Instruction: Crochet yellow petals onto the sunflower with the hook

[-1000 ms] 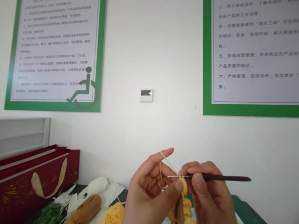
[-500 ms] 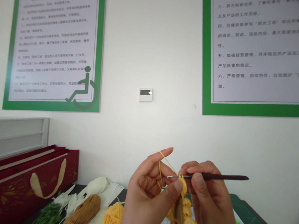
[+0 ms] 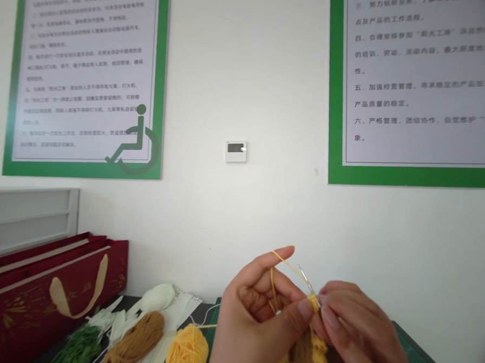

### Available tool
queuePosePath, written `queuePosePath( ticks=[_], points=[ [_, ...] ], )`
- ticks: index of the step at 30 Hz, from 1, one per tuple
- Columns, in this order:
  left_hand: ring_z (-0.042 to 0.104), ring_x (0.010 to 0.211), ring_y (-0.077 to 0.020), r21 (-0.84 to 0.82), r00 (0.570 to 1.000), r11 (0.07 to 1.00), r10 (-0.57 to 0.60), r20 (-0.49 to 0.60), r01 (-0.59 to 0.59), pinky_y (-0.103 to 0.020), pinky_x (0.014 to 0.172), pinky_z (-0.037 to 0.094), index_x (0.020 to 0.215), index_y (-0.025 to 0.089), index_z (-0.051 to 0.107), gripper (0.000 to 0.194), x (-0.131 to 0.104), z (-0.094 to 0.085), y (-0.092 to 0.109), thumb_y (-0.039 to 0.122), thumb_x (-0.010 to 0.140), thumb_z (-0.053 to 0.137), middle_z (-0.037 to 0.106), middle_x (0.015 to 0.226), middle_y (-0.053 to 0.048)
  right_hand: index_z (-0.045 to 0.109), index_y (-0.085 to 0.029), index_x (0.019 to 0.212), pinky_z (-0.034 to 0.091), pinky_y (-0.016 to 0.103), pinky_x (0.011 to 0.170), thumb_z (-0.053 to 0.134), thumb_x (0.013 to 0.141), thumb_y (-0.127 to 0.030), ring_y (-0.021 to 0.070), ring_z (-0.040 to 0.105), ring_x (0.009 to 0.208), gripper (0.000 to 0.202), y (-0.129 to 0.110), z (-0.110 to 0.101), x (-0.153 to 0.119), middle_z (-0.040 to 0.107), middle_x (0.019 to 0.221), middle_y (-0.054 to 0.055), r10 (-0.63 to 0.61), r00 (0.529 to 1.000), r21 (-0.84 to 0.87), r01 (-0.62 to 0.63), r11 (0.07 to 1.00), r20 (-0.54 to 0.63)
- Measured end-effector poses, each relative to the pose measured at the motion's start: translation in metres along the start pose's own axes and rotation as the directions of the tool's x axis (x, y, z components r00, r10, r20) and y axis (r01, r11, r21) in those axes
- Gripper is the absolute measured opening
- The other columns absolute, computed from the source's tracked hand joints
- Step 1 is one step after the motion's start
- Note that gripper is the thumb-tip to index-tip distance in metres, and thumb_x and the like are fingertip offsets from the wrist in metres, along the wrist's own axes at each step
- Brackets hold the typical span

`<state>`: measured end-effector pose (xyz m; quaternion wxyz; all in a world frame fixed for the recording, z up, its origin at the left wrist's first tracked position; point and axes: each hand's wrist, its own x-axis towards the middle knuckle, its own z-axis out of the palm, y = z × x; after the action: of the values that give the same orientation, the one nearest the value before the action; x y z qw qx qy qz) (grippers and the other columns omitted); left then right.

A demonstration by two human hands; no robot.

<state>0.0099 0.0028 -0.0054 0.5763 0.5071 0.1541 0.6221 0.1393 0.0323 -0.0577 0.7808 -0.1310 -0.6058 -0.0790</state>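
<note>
My left hand [image 3: 259, 323] pinches the top of a yellow crochet piece [image 3: 318, 351] between thumb and fingers. Over its raised index finger runs a yellow yarn strand [image 3: 286, 262] that leads down to the work. My right hand [image 3: 365, 329] grips a crochet hook [image 3: 305, 276], whose silver tip points up and left out of the top stitches; the handle is hidden behind my fingers. Brown material [image 3: 301, 352] hangs beside the bumpy yellow edge, partly covered by my hands. A yellow yarn ball [image 3: 187, 349] lies left of my left wrist.
Brown yarn [image 3: 135, 338], white yarn [image 3: 158, 298] and green yarn [image 3: 77, 346] lie on the dark table at left. A dark red gift bag [image 3: 99, 282] stands behind them. Under my hands is a green cutting mat [image 3: 416, 358]. Beyond rises a white wall [image 3: 208, 223] with posters.
Both hands have shifted right. My right hand has turned the hook from nearly level to steeply upward, and its dark handle has gone out of sight.
</note>
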Motion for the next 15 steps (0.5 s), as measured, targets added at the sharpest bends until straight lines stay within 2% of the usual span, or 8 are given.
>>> queuePosePath(
  ticks=[1, 2, 4, 5, 7, 10, 13, 15],
  points=[
    [0.062, 0.059, -0.0124, -0.042, 0.997, 0.997, -0.061, 0.038, 0.062, -0.025, 0.061, 0.049, 0.118, 0.017, 0.074, 0.056, 0.001, -0.001, 0.001, 0.015, 0.064, 0.091, 0.069, 0.068, -0.001, 0.074, -0.031, 0.111, 0.053, 0.035, 0.058, 0.070, 0.083, -0.004, 0.0212, 0.065, 0.075, 0.039, 0.000, 0.002, 0.001, 0.072, 0.086, 0.004, -0.142, 0.987, 0.035, 0.145, 0.989, -0.073],
    [0.061, 0.059, -0.0118, -0.075, 0.990, 0.990, -0.115, 0.076, 0.121, -0.025, 0.061, 0.049, 0.117, 0.015, 0.075, 0.058, 0.002, -0.003, 0.002, 0.015, 0.062, 0.092, 0.068, 0.069, -0.001, 0.074, -0.028, 0.112, 0.051, 0.034, 0.056, 0.069, 0.086, -0.007, 0.0194, 0.063, 0.072, 0.034, 0.000, 0.005, 0.002, 0.071, 0.087, 0.005, -0.204, 0.971, 0.079, 0.215, 0.973, -0.129],
    [0.061, 0.061, -0.0120, -0.108, 0.976, 0.977, -0.171, 0.132, 0.185, -0.026, 0.062, 0.049, 0.117, 0.015, 0.075, 0.058, 0.004, -0.007, 0.005, 0.015, 0.061, 0.092, 0.066, 0.070, -0.001, 0.071, -0.025, 0.106, 0.051, 0.033, 0.055, 0.065, 0.092, -0.016, 0.0184, 0.062, 0.070, 0.018, -0.003, 0.010, 0.008, 0.070, 0.085, 0.005, 0.006, 0.998, 0.264, 0.010, 0.965, -0.058],
    [0.061, 0.063, -0.0126, -0.107, 0.974, 0.976, -0.174, 0.148, 0.191, -0.026, 0.063, 0.049, 0.117, 0.016, 0.075, 0.058, 0.005, -0.010, 0.007, 0.015, 0.062, 0.092, 0.066, 0.071, -0.001, 0.069, -0.025, 0.102, 0.051, 0.033, 0.056, 0.063, 0.095, -0.021, 0.0176, 0.061, 0.068, 0.010, -0.006, 0.012, 0.011, 0.068, 0.080, 0.003, 0.108, 0.994, 0.354, -0.105, 0.929, 0.014],
    [0.062, 0.065, -0.0136, -0.073, 0.973, 0.983, -0.154, 0.174, 0.168, -0.026, 0.062, 0.049, 0.117, 0.019, 0.076, 0.056, 0.006, -0.016, 0.010, 0.016, 0.063, 0.091, 0.066, 0.073, -0.001, 0.065, -0.027, 0.101, 0.051, 0.030, 0.055, 0.057, 0.100, -0.029, 0.0165, 0.060, 0.067, 0.008, -0.011, 0.011, 0.015, 0.065, 0.074, 0.001, 0.251, 0.964, 0.483, -0.261, 0.836, 0.087],
    [0.062, 0.066, -0.0129, -0.032, 0.966, 0.989, -0.132, 0.224, 0.143, -0.024, 0.062, 0.047, 0.111, 0.022, 0.078, 0.048, 0.007, -0.022, 0.012, 0.018, 0.065, 0.091, 0.067, 0.073, -0.002, 0.062, -0.028, 0.098, 0.050, 0.027, 0.053, 0.047, 0.103, -0.035, 0.0159, 0.058, 0.064, 0.017, -0.016, 0.004, 0.019, 0.060, 0.069, 0.000, 0.432, 0.881, 0.581, -0.457, 0.674, 0.191],
    [0.062, 0.065, -0.0112, -0.039, 0.961, 0.989, -0.128, 0.245, 0.141, -0.022, 0.062, 0.047, 0.102, 0.022, 0.080, 0.039, 0.006, -0.021, 0.013, 0.020, 0.065, 0.092, 0.067, 0.073, -0.002, 0.060, -0.026, 0.089, 0.044, 0.023, 0.049, 0.043, 0.104, -0.038, 0.0126, 0.049, 0.055, 0.025, -0.017, 0.002, 0.021, 0.053, 0.064, -0.001, 0.563, 0.763, 0.608, -0.620, 0.496, 0.318],
    [0.061, 0.064, -0.0103, -0.022, 0.972, 0.994, -0.098, 0.213, 0.105, -0.020, 0.061, 0.047, 0.098, 0.022, 0.081, 0.036, 0.006, -0.018, 0.013, 0.018, 0.064, 0.093, 0.067, 0.073, -0.001, 0.059, -0.025, 0.085, 0.043, 0.022, 0.050, 0.048, 0.102, -0.041, 0.0112, 0.046, 0.054, 0.025, -0.016, 0.004, 0.022, 0.052, 0.063, -0.002, 0.590, 0.728, 0.597, -0.658, 0.460, 0.349]
  ],
)
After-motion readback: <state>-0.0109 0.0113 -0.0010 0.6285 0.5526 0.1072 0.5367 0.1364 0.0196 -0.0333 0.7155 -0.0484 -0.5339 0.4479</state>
